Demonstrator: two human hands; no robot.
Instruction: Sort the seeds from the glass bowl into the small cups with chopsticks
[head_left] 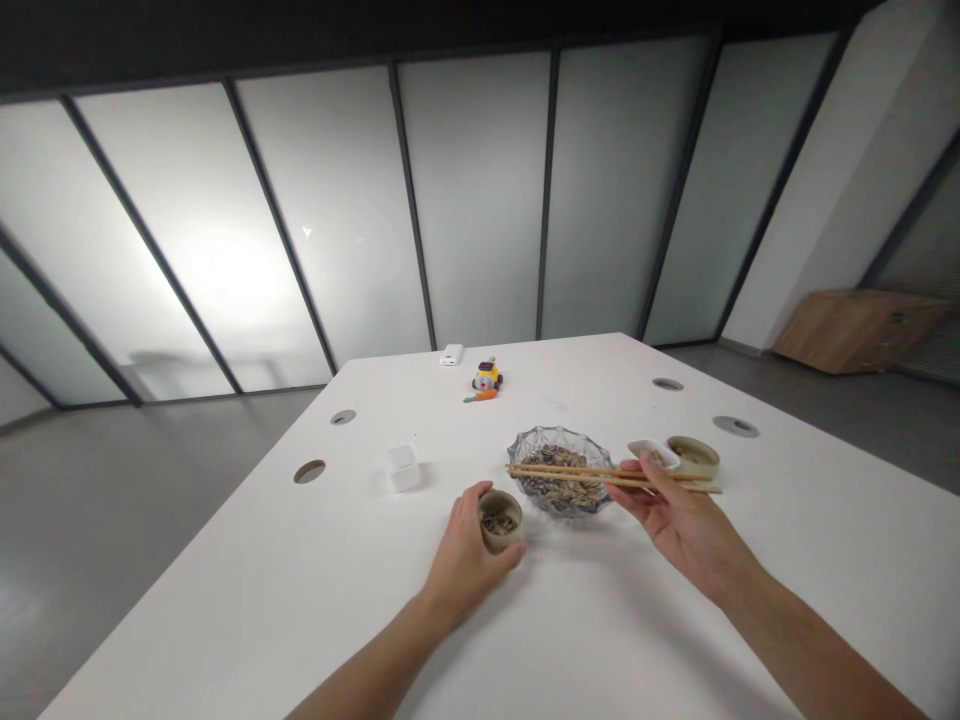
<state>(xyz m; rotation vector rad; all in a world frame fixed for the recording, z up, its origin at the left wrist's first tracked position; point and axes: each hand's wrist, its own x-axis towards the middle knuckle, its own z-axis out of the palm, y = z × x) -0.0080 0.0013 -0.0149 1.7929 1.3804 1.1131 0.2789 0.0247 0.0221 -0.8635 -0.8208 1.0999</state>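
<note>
My left hand (474, 545) is wrapped round a small beige cup (513, 535), which has some striped sunflower seeds (498, 521) in it. Between the fingers of my right hand (679, 510) lies a pair of wooden chopsticks (562, 473), pointing left. Their tips reach over the left rim of a clear glass bowl (536, 440), just above and right of the cup. Many more sunflower seeds fill this bowl. Behind my right fingers stand a small white dish (666, 455) and a second beige cup (701, 465), both partly hidden, with something pale inside each.
A clear plastic container (404, 470) stands to the left on the white table (300, 600). Farther back are a yellow toy vehicle (487, 376), a toy carrot (484, 396) and a white box-like device (451, 355). Round holes (309, 471) mark both table sides.
</note>
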